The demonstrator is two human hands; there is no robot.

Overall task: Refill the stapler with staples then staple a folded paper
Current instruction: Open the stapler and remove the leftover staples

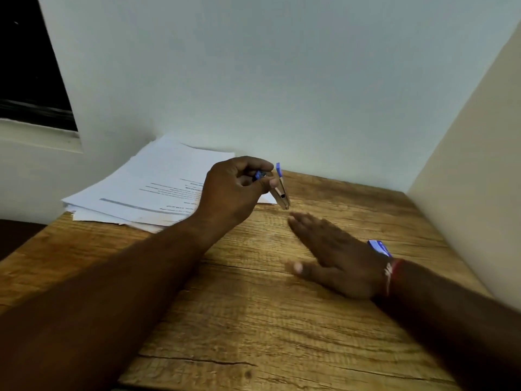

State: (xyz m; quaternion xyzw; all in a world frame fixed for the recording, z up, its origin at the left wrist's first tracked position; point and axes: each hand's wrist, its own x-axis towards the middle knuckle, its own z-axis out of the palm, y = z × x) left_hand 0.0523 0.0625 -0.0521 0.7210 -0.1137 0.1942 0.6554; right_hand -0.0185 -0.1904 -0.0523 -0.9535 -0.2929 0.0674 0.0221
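From the head view, the left hand (234, 190) holds a small blue-and-metal stapler (279, 189) in the air above the far part of the desk (253, 320), just in front of a stack of printed papers (146, 187). Its grip is clamped on the stapler's rear end, with fingers and thumb curled round it. The stapler looks light, rigid and smooth-sided, so a firm pinch near the hinge seems the right hold, leaving the metal channel free for loading. It appears hinged open. The bare metal arm slants from the hand down and to the right, its tip aimed at the desk, while a blue part stands up above it. The long axis therefore runs on a steep diagonal, not flat. The right hand (335, 258) lies low over the desk below the stapler's tip, blurred, its grip apart with straight fingers and holding nothing. Behind its wrist sits a small blue box (379, 247), probably the staples. Such strips are likely brittle and best lifted by their sides.
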